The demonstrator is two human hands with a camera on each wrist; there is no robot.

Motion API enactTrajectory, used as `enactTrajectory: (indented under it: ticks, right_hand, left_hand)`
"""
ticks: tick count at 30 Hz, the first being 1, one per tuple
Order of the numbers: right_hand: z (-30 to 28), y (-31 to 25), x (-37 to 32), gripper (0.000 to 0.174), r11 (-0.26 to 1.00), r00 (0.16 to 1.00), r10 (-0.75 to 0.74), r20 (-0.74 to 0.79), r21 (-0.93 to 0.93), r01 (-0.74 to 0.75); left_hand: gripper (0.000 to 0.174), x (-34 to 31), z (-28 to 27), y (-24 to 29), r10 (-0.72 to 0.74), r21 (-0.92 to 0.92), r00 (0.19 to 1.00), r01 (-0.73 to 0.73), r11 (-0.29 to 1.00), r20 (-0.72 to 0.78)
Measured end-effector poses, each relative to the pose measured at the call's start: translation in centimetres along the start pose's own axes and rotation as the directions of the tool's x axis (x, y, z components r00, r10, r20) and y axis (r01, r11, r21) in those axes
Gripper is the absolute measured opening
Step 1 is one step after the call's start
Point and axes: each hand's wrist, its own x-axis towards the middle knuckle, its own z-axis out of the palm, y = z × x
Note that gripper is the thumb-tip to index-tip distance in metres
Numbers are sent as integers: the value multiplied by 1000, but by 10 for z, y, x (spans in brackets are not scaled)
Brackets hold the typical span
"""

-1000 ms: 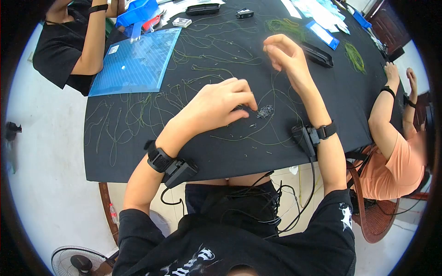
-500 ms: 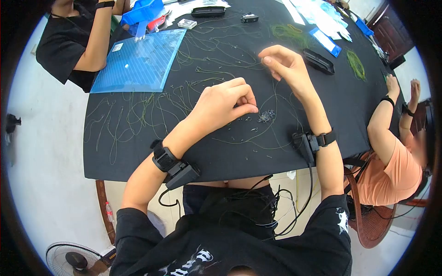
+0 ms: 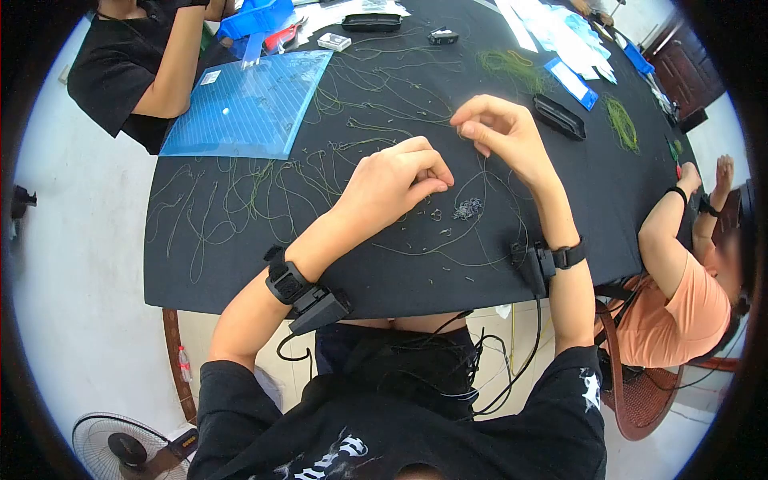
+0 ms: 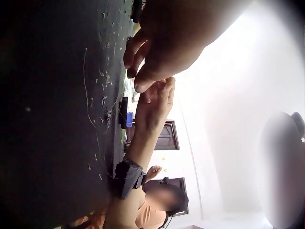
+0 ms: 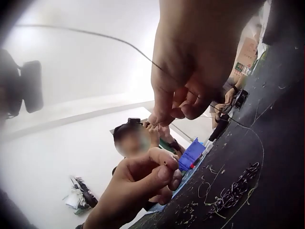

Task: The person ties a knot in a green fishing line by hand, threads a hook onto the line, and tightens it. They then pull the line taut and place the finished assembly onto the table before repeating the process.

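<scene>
Fingers of the left hand (image 3: 392, 186) were curled in, with the thumb and index fingertip pinched around a tiny dark bit (image 5: 165, 163); it was too small for me to tell exactly what it was. Right hand (image 3: 510, 138) was bent over too, a little farther off and to the right, thumb and index tips together; a thin line (image 3: 485, 170) ran through that grip, and the right wrist view showed it crossing the hand and dropping toward the table. The two hands were near each other but apart, both above the black tabletop (image 3: 384, 280).

The line looped down around the right side of a small heap of dark metal pieces (image 3: 467, 209), which sat just to the near right of the left fingertips; a few loose scraps (image 3: 436, 214) lay beside it. Over on the left there was a messy spread of greenish strands (image 3: 256, 192), some reaching the edge of a blue folder (image 3: 248, 104); beyond that, a small white box (image 3: 334, 42) and a long black case (image 3: 372, 22) were at the far side. Off to the right of the right hand lay an open black case (image 3: 559, 118); past it, a green coil (image 3: 622, 126) and a blue-and-white packet (image 3: 572, 83).
</scene>
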Motion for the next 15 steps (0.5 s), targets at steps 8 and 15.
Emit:
enactTrajectory:
  ticks: [8,15]
  right_hand:
    - [5,-9,-2,9,994,987,-109,119,-14,111]
    - [5,-9,-3,10,991,984,-120,135,-48,127]
  left_hand:
    - [12,3,-5,-4,-132,-183,989,118,976,-64]
    - [12,5,-11,-4,-277,-413,956,217,885,-92]
